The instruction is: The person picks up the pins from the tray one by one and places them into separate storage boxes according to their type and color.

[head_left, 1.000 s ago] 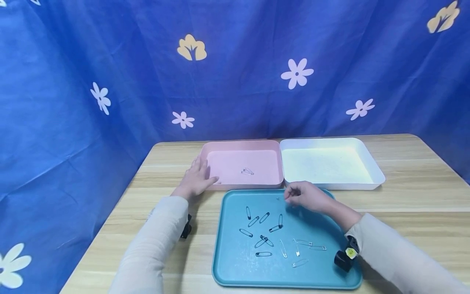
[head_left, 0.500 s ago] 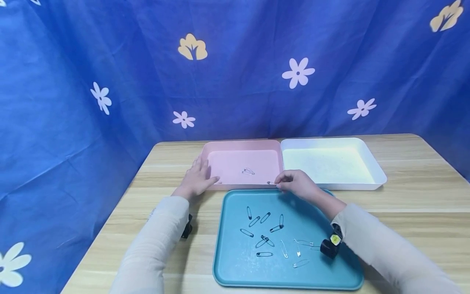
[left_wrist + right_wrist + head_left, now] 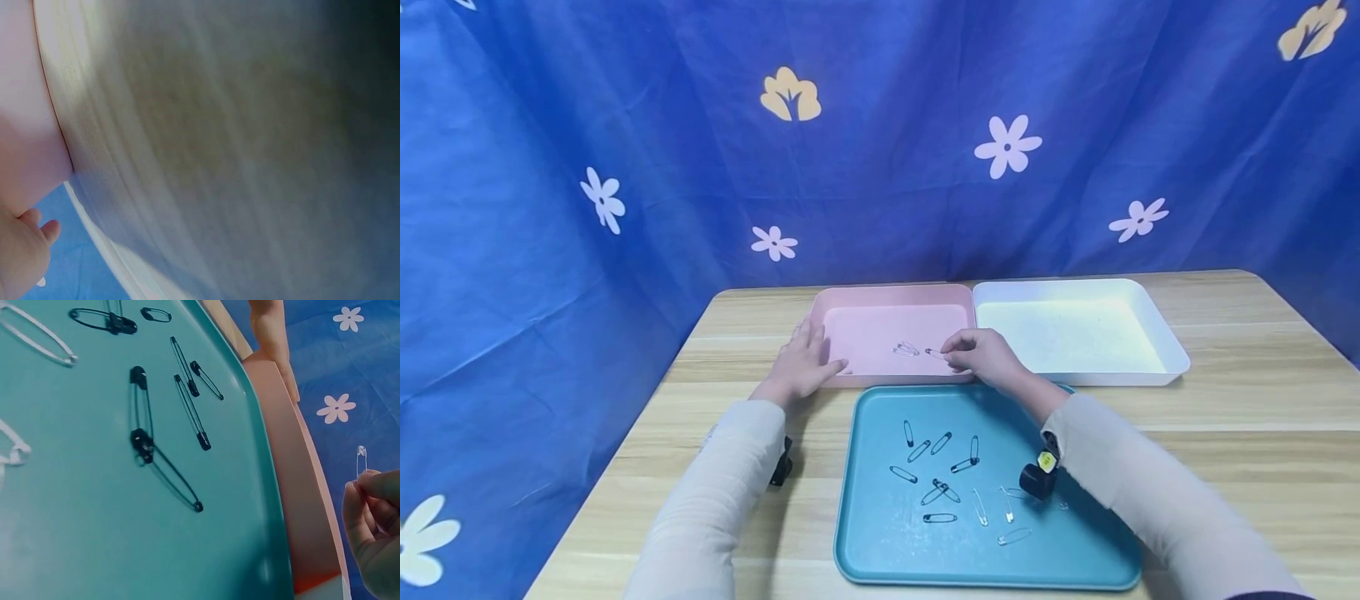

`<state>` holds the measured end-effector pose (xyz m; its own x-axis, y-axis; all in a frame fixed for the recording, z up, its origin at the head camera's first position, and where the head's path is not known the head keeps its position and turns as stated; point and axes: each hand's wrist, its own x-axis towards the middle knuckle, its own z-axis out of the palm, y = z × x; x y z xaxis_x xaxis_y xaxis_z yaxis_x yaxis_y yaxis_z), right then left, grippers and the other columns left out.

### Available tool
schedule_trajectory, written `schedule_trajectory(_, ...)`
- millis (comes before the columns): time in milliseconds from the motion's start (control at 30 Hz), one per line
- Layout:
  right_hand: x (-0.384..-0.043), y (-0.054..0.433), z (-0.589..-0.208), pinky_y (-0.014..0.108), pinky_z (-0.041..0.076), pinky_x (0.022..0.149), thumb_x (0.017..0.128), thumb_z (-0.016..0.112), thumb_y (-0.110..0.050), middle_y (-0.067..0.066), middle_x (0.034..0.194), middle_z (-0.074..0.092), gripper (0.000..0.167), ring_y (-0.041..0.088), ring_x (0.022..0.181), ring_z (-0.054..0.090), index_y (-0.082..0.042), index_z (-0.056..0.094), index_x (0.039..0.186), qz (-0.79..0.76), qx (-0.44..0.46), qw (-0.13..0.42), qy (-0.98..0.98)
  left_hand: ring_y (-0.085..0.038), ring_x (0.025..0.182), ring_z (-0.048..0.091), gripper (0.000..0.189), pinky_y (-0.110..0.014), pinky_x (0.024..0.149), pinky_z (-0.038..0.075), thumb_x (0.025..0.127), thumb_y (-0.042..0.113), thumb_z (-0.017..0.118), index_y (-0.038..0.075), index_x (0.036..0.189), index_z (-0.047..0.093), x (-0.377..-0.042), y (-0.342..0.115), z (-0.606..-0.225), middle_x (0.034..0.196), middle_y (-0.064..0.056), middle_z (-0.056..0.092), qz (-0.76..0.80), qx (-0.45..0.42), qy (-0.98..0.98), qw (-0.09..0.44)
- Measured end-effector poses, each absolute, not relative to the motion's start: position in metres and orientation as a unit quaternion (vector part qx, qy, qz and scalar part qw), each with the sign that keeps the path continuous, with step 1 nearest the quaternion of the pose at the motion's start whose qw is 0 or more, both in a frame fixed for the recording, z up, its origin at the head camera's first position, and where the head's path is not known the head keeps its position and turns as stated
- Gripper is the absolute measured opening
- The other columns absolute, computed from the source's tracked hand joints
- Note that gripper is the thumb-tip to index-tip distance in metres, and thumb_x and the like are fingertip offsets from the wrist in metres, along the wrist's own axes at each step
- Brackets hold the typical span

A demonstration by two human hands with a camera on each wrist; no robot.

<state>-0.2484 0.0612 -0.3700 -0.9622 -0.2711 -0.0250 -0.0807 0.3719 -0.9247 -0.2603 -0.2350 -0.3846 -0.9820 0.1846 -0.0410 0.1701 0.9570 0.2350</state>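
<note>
As I watch from my screen, the right hand (image 3: 981, 358) pinches a silver safety pin (image 3: 933, 353) over the pink box (image 3: 857, 333), near a few loose pins (image 3: 906, 350) inside. I see the left hand (image 3: 799, 367), fingers extended, at that box's left edge. Black and silver pins (image 3: 929, 518) lie scattered on the blue tray (image 3: 895, 560).

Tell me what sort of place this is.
Probably an improvised indoor workspace: blue flower-patterned fabric hangs behind a pale wood-grain table, which holds a teal rectangular tray of black and silver metal safety pins.
</note>
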Motion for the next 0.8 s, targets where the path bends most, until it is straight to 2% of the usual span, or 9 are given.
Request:
schedule_trajectory(300, -0.26, 0.048, -0.371, 0.029, 0.05, 0.067, 0.082, 0.054, -0.001, 0.012, 0.092, 0.058, 0.015, 0.021, 0.077, 0.058, 0.002, 0.062, 0.094, -0.574, -0.078, 0.091, 0.81, -0.037, 0.127, -0.001, 0.086, -0.053, 0.098, 0.011, 0.081, 0.056, 0.038, 0.001, 0.137, 0.005, -0.262, -0.235, -0.385, 0.14, -0.023, -0.006, 0.116, 0.09, 0.989, 0.034)
schedule_trajectory(533, -0.271, 0.038, -0.374, 0.023, 0.049, 0.062, 0.079, 0.058, -0.001, 0.011, 0.089, 0.059, 0.013, 0.013, 0.069, 0.056, 0.003, 0.063, 0.09, -0.558, -0.072, 0.073, 0.823, -0.037, 0.127, -0.001, 0.085, -0.054, 0.098, 0.011, 0.081, 0.055, 0.039, 0.0, 0.137, 0.005, -0.261, -0.235, -0.383, 0.14, -0.022, -0.006, 0.12, 0.086, 0.988, 0.033)
schedule_trajectory(800, -0.287, 0.03, -0.374, 0.021, 0.044, 0.058, 0.079, 0.058, -0.004, 0.007, 0.084, 0.059, 0.013, 0.013, 0.066, 0.054, -0.001, 0.065, 0.09, -0.513, -0.061, 0.065, 0.854, -0.038, 0.126, -0.001, 0.084, -0.053, 0.099, 0.01, 0.082, 0.054, 0.041, 0.0, 0.137, 0.008, -0.26, -0.236, -0.384, 0.14, -0.023, -0.006, 0.122, 0.084, 0.988, 0.033)
